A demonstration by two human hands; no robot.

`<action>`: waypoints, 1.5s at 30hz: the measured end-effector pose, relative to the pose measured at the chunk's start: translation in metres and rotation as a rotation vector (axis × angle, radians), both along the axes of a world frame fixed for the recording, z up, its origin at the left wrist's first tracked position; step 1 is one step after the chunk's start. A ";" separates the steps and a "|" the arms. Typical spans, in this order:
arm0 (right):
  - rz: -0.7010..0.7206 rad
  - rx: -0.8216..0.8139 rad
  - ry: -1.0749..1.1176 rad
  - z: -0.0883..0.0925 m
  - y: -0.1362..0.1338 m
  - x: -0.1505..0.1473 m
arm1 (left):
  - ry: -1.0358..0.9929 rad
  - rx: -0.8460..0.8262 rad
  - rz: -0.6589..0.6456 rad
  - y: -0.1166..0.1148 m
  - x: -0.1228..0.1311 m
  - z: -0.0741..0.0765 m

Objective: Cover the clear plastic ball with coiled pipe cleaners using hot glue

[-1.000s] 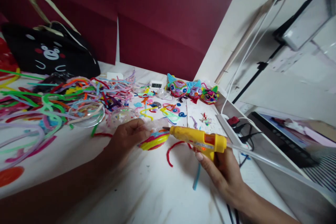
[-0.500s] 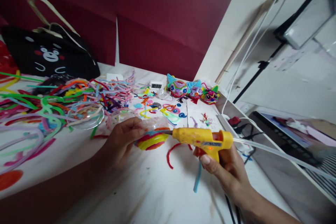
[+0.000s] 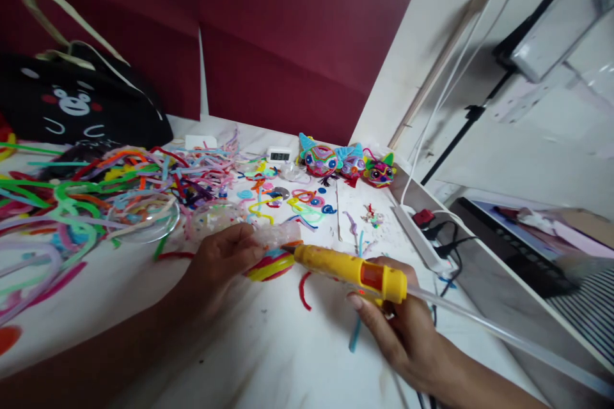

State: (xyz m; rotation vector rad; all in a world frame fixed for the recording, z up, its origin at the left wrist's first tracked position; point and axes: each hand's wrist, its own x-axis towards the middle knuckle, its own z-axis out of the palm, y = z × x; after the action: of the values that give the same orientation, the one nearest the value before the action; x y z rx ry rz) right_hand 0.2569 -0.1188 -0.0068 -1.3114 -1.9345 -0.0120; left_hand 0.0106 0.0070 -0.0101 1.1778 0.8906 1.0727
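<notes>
My left hand [image 3: 229, 262] is closed on a clear plastic ball [image 3: 274, 234], whose lower part is covered with yellow, red and blue pipe cleaner. In my right hand [image 3: 407, 316] is a yellow hot glue gun [image 3: 343, 266], with a small orange light glowing on its side. Its nozzle points left and meets the ball near the edge of the coloured strips; whether it touches, I cannot tell. A long clear glue stick [image 3: 503, 332] sticks out of its back. On the table beneath lie a red pipe cleaner piece [image 3: 305, 293] and a light blue one [image 3: 355, 333].
A heap of pipe cleaners [image 3: 110, 172] and a clear dome [image 3: 160, 220] lie at left, before a black bag [image 3: 71, 102]. Several decorated animal heads [image 3: 320, 160] and a small digital timer [image 3: 279, 154] stand at the back. A power strip [image 3: 422, 239] with cables lies right.
The glue gun has turned, its back end swinging down and toward me while its nozzle shifts left along the ball. My left hand keeps its hold. The whole view has shifted slightly.
</notes>
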 end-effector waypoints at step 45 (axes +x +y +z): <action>-0.025 -0.018 -0.059 -0.008 0.000 -0.005 | 0.080 0.074 -0.032 -0.002 -0.001 -0.012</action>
State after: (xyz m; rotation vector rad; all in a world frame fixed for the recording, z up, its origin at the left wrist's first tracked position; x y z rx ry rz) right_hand 0.2517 -0.1192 -0.0152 -1.3612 -1.9713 -0.0467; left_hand 0.0098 0.0051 -0.0217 1.3004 0.8978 1.0463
